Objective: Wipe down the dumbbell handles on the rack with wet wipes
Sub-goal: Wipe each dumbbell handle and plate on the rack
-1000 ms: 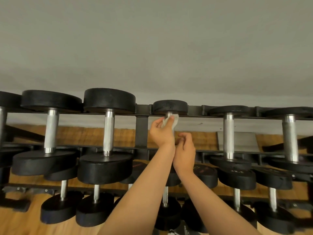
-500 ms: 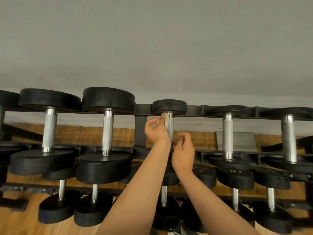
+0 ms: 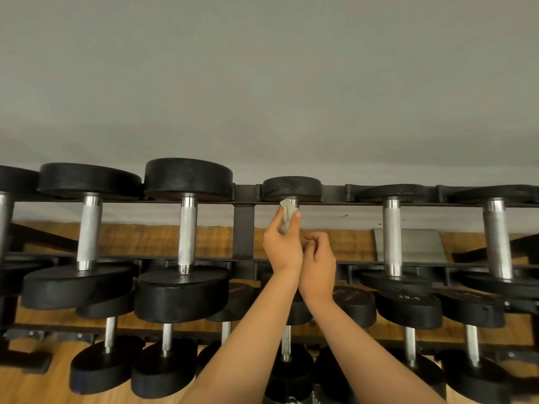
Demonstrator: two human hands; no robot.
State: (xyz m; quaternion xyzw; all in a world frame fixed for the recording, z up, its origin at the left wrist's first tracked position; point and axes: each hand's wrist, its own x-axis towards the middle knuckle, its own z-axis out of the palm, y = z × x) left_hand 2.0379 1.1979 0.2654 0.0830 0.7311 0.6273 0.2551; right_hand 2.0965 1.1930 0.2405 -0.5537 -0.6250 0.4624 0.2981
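A black rack [image 3: 244, 228] holds rows of black dumbbells with steel handles. My left hand [image 3: 282, 249] grips a crumpled grey wet wipe [image 3: 286, 214] wrapped round the top of the handle [image 3: 295, 201] of the small middle dumbbell [image 3: 291, 188] on the upper row. Most of that handle is hidden behind my hands. My right hand [image 3: 319, 263] hovers just right of the handle, below the left hand, with its fingers curled and nothing visible in them.
Larger dumbbells [image 3: 186, 237] stand left of the rack post, and two more [image 3: 392, 237] to the right. A lower row [image 3: 409, 310] hangs beneath my forearms. A grey wall rises behind, with wooden floor [image 3: 145, 237] below.
My left hand has shifted the wipe round the top of the handle, from its right side to its left and back up against it. My right hand has stayed nearly in place.
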